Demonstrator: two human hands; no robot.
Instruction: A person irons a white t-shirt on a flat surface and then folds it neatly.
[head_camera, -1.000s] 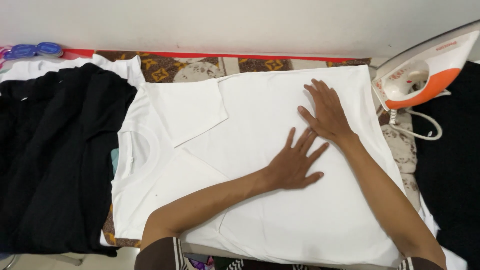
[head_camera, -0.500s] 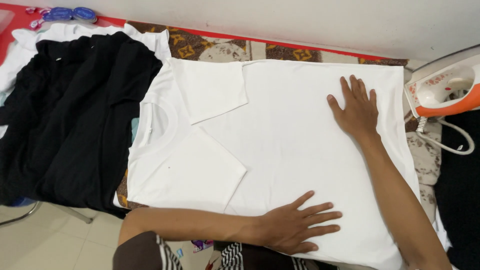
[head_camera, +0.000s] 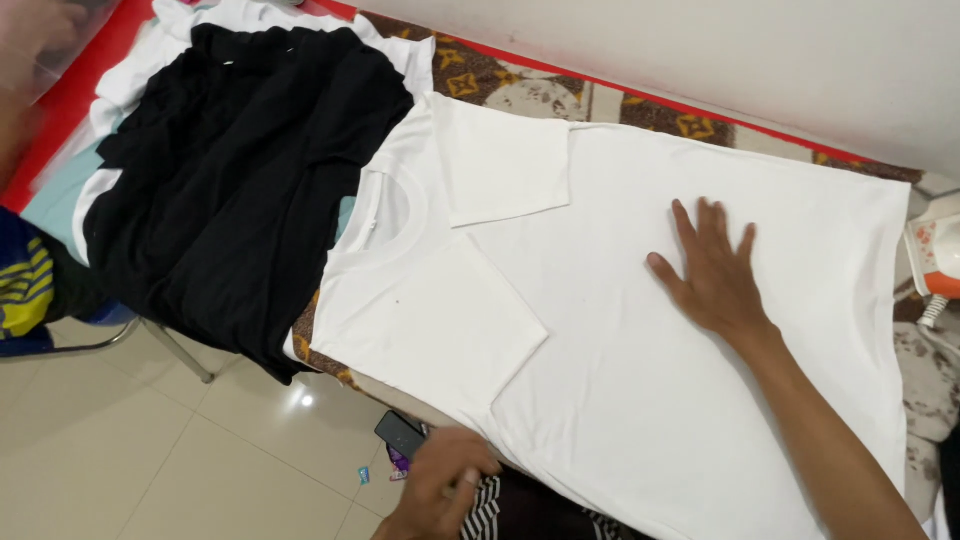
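Note:
A white T-shirt (head_camera: 640, 380) lies flat on a padded board, collar to the left and both short sleeves folded in over the chest. My right hand (head_camera: 712, 272) rests flat on the shirt's middle with its fingers spread, holding nothing. My left hand (head_camera: 440, 488) is off the shirt at the board's near edge, blurred, with its fingers curled. A small dark flat object (head_camera: 400, 434) shows just beside it; I cannot tell whether the hand touches it.
A pile of black garments (head_camera: 240, 170) over white ones covers the board's left end. A white and orange iron (head_camera: 938, 258) stands at the right edge. The brown patterned cover (head_camera: 520, 90) shows behind. A blue and yellow striped cloth (head_camera: 25, 285) lies left, above the tiled floor (head_camera: 180, 470).
My left hand has slid off the shirt's lower part to the near edge of the board. The right hand stays flat on the shirt. The view has swung left.

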